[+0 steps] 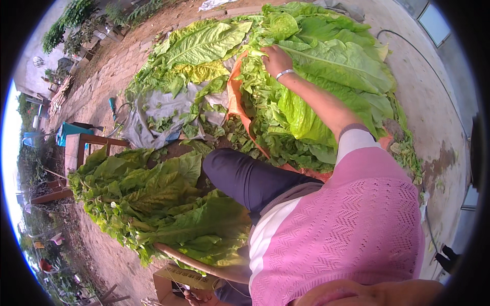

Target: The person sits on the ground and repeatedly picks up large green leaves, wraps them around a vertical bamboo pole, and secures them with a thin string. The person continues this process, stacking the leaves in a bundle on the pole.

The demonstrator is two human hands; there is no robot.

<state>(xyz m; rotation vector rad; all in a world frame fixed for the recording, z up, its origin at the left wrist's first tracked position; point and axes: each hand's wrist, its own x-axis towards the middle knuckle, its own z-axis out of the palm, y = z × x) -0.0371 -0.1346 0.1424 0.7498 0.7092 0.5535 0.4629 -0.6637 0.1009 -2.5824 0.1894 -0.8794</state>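
Note:
My right hand, with a silver bracelet at the wrist, reaches to the stalk end of a large green leaf, likely tobacco, on a big leaf pile. Its fingers are closed around a pale stalk. Low in the picture is my left hand, partly cut off by the edge; thin string runs by its fingers, whose hold is unclear. Between my legs and a wooden frame lies a wooden pole, with a thick row of hanging leaves along it. Its near end is hidden by my clothing.
An orange sheet and a grey plastic sheet lie under and beside leaves. A wooden stand supports the row's far side. A cardboard box bearing writing is by my left hand. A dark hose crosses the concrete.

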